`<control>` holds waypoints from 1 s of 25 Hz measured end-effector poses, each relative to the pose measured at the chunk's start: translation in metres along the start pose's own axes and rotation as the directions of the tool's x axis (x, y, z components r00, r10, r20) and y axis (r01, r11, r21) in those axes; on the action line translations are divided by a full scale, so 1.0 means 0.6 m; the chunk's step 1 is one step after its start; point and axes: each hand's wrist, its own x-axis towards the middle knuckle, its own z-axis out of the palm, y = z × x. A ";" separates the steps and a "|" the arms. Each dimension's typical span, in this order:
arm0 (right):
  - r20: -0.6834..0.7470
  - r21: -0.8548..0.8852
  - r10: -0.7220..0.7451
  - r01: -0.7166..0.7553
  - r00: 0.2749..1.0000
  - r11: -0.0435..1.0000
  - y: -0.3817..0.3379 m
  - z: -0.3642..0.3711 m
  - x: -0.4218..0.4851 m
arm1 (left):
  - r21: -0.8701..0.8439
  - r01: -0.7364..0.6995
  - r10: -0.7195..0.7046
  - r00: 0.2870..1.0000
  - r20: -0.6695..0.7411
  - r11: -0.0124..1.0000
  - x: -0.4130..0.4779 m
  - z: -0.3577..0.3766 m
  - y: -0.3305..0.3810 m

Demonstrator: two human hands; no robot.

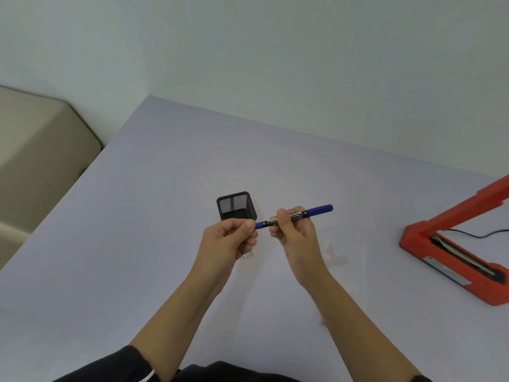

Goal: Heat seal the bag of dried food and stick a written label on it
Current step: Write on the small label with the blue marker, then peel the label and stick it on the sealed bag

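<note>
Blue marker (316,210) in right hand (297,235)

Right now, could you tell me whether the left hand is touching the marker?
Touching: the head view shows the left hand pinching the marker at its left end, with no gap.

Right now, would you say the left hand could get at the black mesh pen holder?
Probably yes: the pen holder stands just beyond the left hand with nothing between, though its fingers pinch the blue marker.
</note>
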 end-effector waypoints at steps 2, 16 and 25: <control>0.064 -0.046 0.007 -0.004 0.998 0.999 -0.011 -0.001 0.006 | -0.024 0.004 -0.003 1.000 0.006 1.000 0.004 -0.003 0.007; 0.297 -0.848 -0.148 0.332 0.943 0.412 0.074 0.058 0.167 | 0.823 -0.035 0.183 0.979 -0.084 0.567 0.150 -0.062 -0.036; 0.087 -0.758 -0.284 0.249 0.955 0.603 0.095 0.017 0.198 | 0.691 -0.101 0.343 0.913 -0.221 0.715 0.144 -0.075 -0.051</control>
